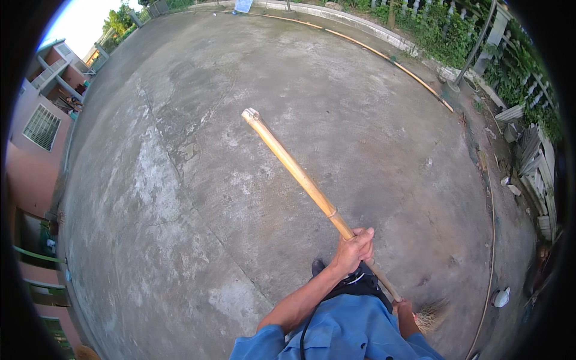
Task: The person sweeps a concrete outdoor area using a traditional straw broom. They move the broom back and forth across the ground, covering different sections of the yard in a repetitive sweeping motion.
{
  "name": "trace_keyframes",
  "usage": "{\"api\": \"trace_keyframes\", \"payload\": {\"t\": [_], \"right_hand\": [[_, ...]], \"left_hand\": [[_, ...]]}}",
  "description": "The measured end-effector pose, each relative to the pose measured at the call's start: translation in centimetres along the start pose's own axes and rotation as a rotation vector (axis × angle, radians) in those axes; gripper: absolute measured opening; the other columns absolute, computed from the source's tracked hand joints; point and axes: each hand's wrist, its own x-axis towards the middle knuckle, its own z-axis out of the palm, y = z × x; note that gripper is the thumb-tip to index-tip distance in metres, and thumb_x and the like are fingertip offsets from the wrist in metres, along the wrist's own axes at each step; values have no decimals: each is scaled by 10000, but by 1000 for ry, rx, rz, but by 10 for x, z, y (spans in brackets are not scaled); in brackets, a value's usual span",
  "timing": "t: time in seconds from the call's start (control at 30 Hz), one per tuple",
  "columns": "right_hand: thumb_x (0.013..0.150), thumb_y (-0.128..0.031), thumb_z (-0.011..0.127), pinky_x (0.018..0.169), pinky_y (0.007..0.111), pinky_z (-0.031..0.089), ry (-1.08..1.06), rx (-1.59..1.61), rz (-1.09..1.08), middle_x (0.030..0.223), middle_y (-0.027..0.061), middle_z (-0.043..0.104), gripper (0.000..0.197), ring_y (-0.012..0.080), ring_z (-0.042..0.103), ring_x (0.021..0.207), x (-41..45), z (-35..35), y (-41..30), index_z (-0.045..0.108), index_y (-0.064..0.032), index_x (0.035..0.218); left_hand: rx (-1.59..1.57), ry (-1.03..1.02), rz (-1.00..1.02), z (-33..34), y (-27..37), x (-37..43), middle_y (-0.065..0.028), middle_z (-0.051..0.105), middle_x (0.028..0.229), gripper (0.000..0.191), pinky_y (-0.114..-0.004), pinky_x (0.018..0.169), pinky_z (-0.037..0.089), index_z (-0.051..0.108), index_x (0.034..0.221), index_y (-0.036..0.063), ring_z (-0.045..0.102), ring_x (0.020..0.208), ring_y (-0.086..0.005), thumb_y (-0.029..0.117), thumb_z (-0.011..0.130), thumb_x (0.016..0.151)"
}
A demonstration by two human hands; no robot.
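Observation:
A long bamboo broom handle [294, 168] slants across the view, its pale cut end pointing up and to the left. My left hand [354, 247] is wrapped around the pole in front of my body. Lower along it, at my right side, my right hand [402, 307] grips the pole just above the bristles. The straw-coloured broom head [429, 316] is low over or on the concrete, partly hidden by my right arm; whether it touches the ground I cannot tell.
A worn concrete yard [216, 189] spreads around me. Bamboo poles [360, 43] lie along the far right side by a kerb [351, 15]. Corrugated sheets [535, 157] and a white object [501, 297] are at right. A pink building [33, 166] borders the left.

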Motion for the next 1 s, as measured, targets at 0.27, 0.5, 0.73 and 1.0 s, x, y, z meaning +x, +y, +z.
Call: {"api": "trace_keyframes", "payload": {"t": [0.27,0.5,0.73,1.0], "right_hand": [[648,-178,644,547,237,425,-154,-61,250,632,21,571,202,103,517,581,96,-12,-103,611,-59,807],[699,-116,416,347,263,256,-421,1809,1043,446,7,256,220,132,290,353,201,4,-280,279,-134,528],[734,-97,404,360,260,243,-718,1405,911,471,-17,225,171,111,243,376,241,51,-452,305,-127,599],[775,-135,395,382,255,246,-742,1544,712,443,-26,206,243,109,235,357,197,26,-488,279,-139,561]], "left_hand": [[28,234,265,1,60,59,24,245,367,417,-259,345,251,320,447,114,241,311,-97,214,485,817],[203,381,835,16,136,-11,42,202,356,393,-234,275,188,247,479,164,145,293,-68,161,374,851],[130,1010,1276,94,105,-68,29,132,389,416,-271,405,173,170,469,163,97,366,-91,175,355,842],[176,924,1372,47,111,-112,33,136,389,433,-234,330,169,184,479,157,90,341,-85,171,319,890]]}}
